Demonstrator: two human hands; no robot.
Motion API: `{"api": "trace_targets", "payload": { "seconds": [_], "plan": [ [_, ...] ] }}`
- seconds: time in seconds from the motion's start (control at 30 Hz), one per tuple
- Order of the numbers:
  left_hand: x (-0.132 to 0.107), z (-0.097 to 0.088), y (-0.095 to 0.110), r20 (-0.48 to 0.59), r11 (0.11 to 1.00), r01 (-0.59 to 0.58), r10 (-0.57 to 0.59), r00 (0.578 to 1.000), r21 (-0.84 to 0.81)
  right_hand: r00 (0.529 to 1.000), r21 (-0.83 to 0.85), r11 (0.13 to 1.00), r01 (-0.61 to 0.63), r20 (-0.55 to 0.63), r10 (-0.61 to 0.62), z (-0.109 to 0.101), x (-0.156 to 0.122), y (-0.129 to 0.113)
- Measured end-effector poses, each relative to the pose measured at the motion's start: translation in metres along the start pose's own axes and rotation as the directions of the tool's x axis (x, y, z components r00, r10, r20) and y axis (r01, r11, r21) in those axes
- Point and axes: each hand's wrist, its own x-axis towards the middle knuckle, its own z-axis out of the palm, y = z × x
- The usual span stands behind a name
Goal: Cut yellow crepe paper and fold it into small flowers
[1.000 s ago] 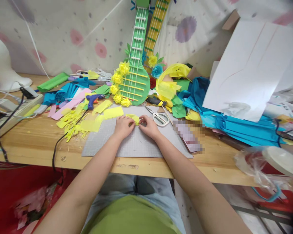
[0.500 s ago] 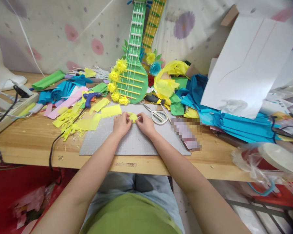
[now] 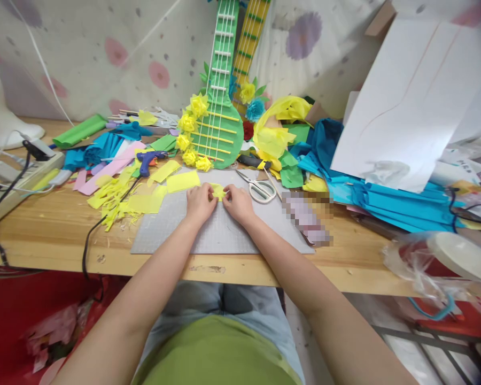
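Between my hands is a small piece of yellow crepe paper [image 3: 218, 191], just above the grey cutting mat [image 3: 224, 235]. My left hand [image 3: 200, 203] pinches its left side and my right hand [image 3: 238, 204] pinches its right side; the fingers partly cover it. White-handled scissors [image 3: 261, 191] lie to the right of my right hand. Yellow paper strips [image 3: 183, 182] rest on the mat to the left, beyond my left hand. Behind my hands stands a green paper lute [image 3: 220, 133] with yellow paper flowers along its left edge.
A blue glue gun [image 3: 145, 160] and yellow scraps [image 3: 114, 198] lie left, its black cord running over the table edge. Blue crepe paper [image 3: 401, 206] and a leaning white board [image 3: 396, 107] stand right. A pixelated flat object [image 3: 307, 216] lies at the mat's right edge.
My hands stay close together on the yellow paper with only slight finger movement. The view has shifted a little; nothing else has visibly moved.
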Motion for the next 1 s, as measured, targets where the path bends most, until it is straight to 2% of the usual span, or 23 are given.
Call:
{"api": "trace_targets", "payload": {
  "seconds": [0.27,0.4,0.73,0.83,1.0],
  "plan": [
    [-0.003,-0.002,0.003,-0.005,0.989,-0.060,0.061,0.998,0.138,0.995,-0.136,0.987,0.081,0.060,-0.074,-0.005,-0.003,-0.008],
    [-0.003,0.000,0.000,-0.031,0.989,-0.072,0.077,0.997,0.131,0.993,-0.165,0.982,0.097,0.086,-0.084,-0.006,-0.004,-0.010],
    [-0.003,0.001,-0.002,0.018,0.995,-0.044,0.042,0.999,0.094,0.995,-0.135,0.987,0.086,0.065,-0.078,-0.003,-0.004,-0.007],
    [-0.001,-0.005,-0.008,-0.013,0.997,-0.032,0.033,0.999,0.069,0.995,-0.126,0.988,0.084,0.066,-0.077,-0.003,-0.003,-0.007],
    [0.005,-0.015,-0.029,-0.056,0.999,-0.011,0.009,0.998,-0.033,0.996,-0.063,0.995,0.074,0.059,-0.070,-0.005,-0.004,-0.003]
  ]
}}
